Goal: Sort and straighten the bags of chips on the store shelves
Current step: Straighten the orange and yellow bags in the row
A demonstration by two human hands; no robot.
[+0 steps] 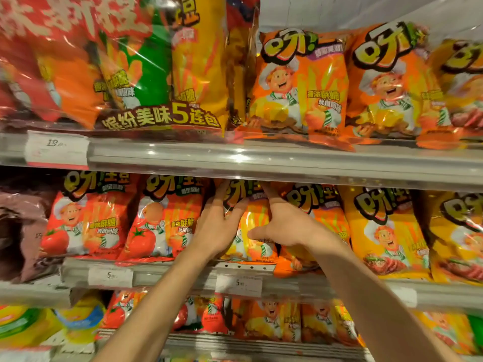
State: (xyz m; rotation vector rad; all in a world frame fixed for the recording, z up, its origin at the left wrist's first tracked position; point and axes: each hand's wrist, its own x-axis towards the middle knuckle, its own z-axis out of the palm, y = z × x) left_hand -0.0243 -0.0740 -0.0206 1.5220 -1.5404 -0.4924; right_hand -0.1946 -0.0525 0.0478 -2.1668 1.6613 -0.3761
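My left hand (pixel 218 226) & right hand (pixel 281 226) both grip the orange chip bag (pixel 254 218) from its sides, fingers curled round it. Bag stands upright on middle shelf (pixel 183 276), btwn red bag (pixel 162 218) & yellow bag (pixel 384 231).

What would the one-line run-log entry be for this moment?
stage: straightening | left hand: holds orange chip bag, middle shelf | right hand: holds same bag | neighbours: red tomato chip bag, yellow chip bag
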